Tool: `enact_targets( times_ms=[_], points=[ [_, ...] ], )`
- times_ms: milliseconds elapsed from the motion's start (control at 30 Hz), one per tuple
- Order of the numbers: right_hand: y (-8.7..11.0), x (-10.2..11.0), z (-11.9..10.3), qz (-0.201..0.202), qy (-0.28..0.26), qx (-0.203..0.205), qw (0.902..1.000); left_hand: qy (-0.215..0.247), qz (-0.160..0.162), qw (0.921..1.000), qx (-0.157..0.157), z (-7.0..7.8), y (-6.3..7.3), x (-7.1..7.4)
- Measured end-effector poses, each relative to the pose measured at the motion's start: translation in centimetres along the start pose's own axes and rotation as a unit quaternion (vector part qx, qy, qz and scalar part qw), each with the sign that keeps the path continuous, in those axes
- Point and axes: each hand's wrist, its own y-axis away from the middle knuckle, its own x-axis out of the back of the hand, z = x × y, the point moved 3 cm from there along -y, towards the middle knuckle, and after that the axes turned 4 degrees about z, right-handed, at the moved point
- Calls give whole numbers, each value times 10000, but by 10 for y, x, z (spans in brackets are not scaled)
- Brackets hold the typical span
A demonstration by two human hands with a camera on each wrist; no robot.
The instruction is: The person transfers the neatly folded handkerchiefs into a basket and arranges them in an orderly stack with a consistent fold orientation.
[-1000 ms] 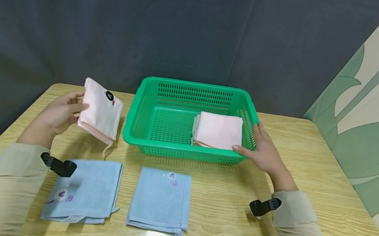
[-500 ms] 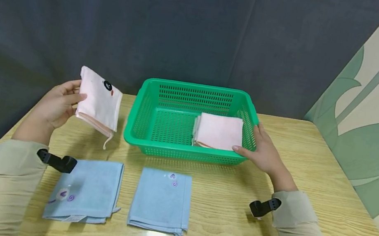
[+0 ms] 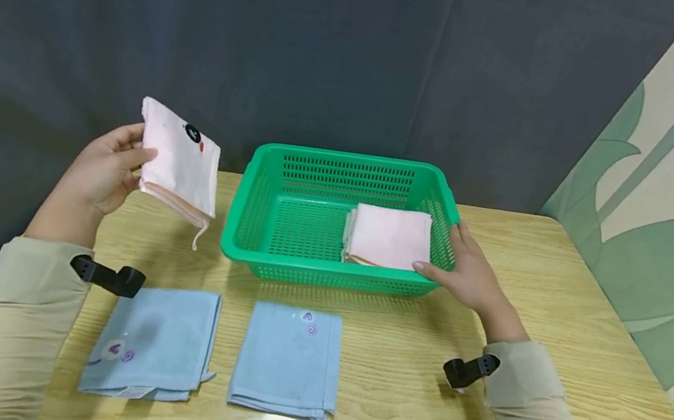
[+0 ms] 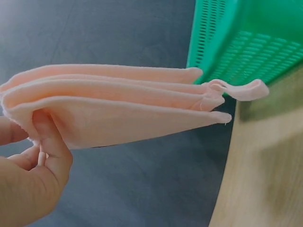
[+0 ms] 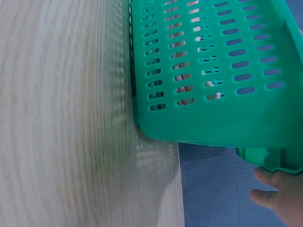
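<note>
Though glossy, grained table (image 3: 390, 412) under basket (image 3: 295, 262) (curtain (image 3: 304, 48) behind).

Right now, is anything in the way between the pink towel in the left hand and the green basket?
Nothing I can see. The left hand holds the pink towel left of the green basket. Only the basket's left rim would probably need clearing. Both blue towels lie lower, off that path.

The towels (image 3: 173, 164) are matt cloth, the basket (image 3: 327, 268) plastic.
</note>
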Motion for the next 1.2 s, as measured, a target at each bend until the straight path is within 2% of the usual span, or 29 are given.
enact_targets(
  times_ms=[167,667,967,1200],
  points=[
    [-1,-1,2,-19,-35,-21,10000,276,26,9996,-80,7,0,-4],
    [-2,-2,4,23,-4,-50,10000,1164,-388,9913,-466,21,3,-34],
    [-2,-2,5,23,-5,-32,10000,1612,-635,9842,-373,20,2,-49],
    [-2,-2,4,36,-36,-57,10000,1678,-653,9833,-248,16,0,-61]
  ],
)
